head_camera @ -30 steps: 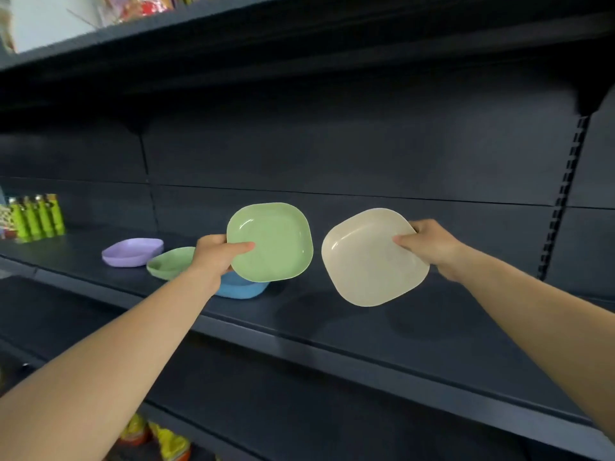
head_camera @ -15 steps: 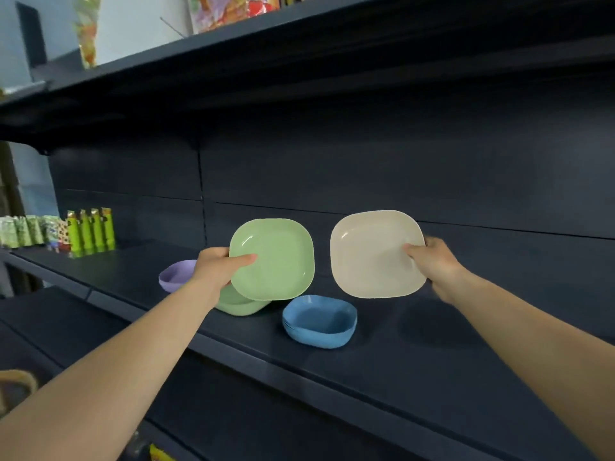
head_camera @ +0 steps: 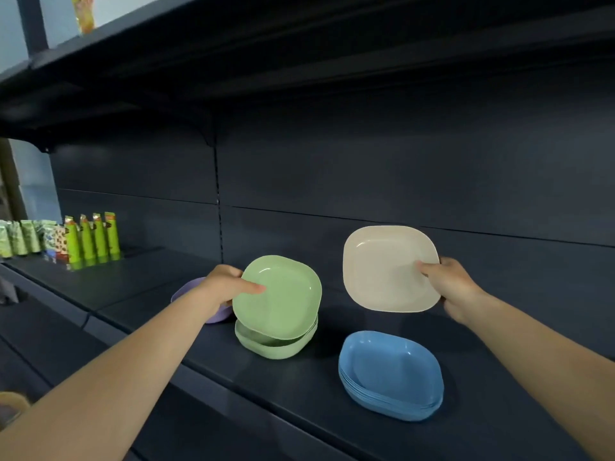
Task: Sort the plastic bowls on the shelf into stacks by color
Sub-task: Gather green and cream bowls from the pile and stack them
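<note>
while the left hand (head_camera: pixel 226 284) pinches a green bowl (head_camera: pixel 278 297) over the green stack (head_camera: pixel 276 344), the right hand (head_camera: pixel 449 287) grips a cream bowl (head_camera: pixel 386 267) above the shelf (head_camera: pixel 233 377)

**A shop aisle**

A shop is indicated by dark metal gondola shelving (head_camera: pixel 332 404) with a slotted upright (head_camera: pixel 218 181). Packaged goods (head_camera: pixel 90 239) are lined up in rows at the shelving's far left, and more packets (head_camera: pixel 85 15) are seen on its top tier.

Purple bowl (head_camera: pixel 213 316) mostly behind the left forearm (labels on far green packets (head_camera: pixel 93 239) unreadable)
</note>
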Motion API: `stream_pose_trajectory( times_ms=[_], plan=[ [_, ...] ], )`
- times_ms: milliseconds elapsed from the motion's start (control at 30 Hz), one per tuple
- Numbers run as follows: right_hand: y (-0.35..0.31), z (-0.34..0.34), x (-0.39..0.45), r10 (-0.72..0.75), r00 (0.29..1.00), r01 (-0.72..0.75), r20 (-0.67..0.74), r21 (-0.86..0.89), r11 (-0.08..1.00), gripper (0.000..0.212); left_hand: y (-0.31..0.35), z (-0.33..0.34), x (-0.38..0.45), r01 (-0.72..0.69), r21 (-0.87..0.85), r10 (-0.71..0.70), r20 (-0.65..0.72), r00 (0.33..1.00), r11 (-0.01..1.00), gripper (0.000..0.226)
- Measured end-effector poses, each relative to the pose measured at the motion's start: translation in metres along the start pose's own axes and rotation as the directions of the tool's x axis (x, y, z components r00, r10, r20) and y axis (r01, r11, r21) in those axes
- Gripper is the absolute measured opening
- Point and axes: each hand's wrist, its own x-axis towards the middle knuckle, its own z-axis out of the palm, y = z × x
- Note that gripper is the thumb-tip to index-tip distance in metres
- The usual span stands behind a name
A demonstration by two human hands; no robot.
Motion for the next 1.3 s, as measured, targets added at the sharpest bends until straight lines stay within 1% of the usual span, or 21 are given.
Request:
stream_pose_trajectory(
  times_ms=[133,233,300,400,500,600,667,733,800,833,900,1100,1200,1300],
  plan=[
    [0.005,0.012,0.006,0.035,0.998,-0.036,-0.043,-0.013,0.999,0.03,-0.017,-0.005,0.032,0.04,0.139,-0.053,0.088,0.995,0.989,0.038],
    [0.007,0.019,0.005,0.058,0.995,-0.06,-0.077,-0.016,0.998,0.029,-0.027,-0.004,0.051,0.029,0.243,-0.072,0.17,0.983,0.97,0.03],
    [0.009,0.021,0.002,0.069,0.992,-0.071,-0.108,-0.017,0.997,0.027,-0.033,-0.003,0.061,-0.006,0.32,-0.068,0.221,0.973,0.947,0.036],
    [0.01,0.021,-0.002,0.079,0.982,-0.083,-0.172,-0.019,0.996,0.028,-0.037,0.0,0.069,-0.116,0.43,-0.005,0.27,0.963,0.895,0.036],
    [0.012,0.023,-0.006,0.083,0.972,-0.091,-0.219,-0.024,0.996,0.03,-0.039,0.001,0.068,-0.24,0.482,0.093,0.309,0.947,0.843,0.034],
    [0.015,0.029,-0.012,0.096,0.963,-0.106,-0.251,-0.023,0.994,0.029,-0.039,0.001,0.067,-0.342,0.495,0.197,0.322,0.926,0.799,0.049],
    [0.016,0.032,-0.016,0.097,0.959,-0.108,-0.265,-0.026,0.994,0.031,-0.033,0.004,0.065,-0.398,0.395,0.276,0.331,0.902,0.828,0.053],
    [0.017,0.034,-0.019,0.096,0.958,-0.109,-0.271,-0.031,0.994,0.033,-0.02,0.011,0.058,-0.425,0.206,0.335,0.361,0.87,0.881,0.051],
    [0.018,0.033,-0.023,0.098,0.954,-0.112,-0.283,-0.035,0.993,0.032,-0.005,0.022,0.048,-0.412,0.066,0.35,0.418,0.838,0.909,0.049],
    [0.018,0.032,-0.025,0.096,0.953,-0.111,-0.287,-0.035,0.993,0.031,0.001,0.029,0.042,-0.399,0.024,0.347,0.448,0.824,0.917,0.049],
    [0.016,0.027,-0.029,0.086,0.954,-0.102,-0.288,-0.041,0.994,0.029,0.014,0.046,0.03,-0.384,-0.031,0.348,0.494,0.796,0.923,0.05],
    [0.015,-0.008,-0.044,0.069,0.953,-0.092,-0.296,-0.066,0.994,0.03,0.042,0.102,-0.008,-0.374,-0.124,0.379,0.537,0.754,0.919,0.055],
    [0.015,-0.037,-0.053,0.041,0.961,-0.063,-0.273,-0.073,0.995,0.027,0.054,0.134,-0.032,-0.363,-0.171,0.396,0.531,0.749,0.916,0.052],
    [0.016,-0.07,-0.064,0.025,0.968,-0.04,-0.248,-0.058,0.997,0.027,0.064,0.169,-0.06,-0.333,-0.241,0.411,0.491,0.768,0.911,0.047]
  ],
)
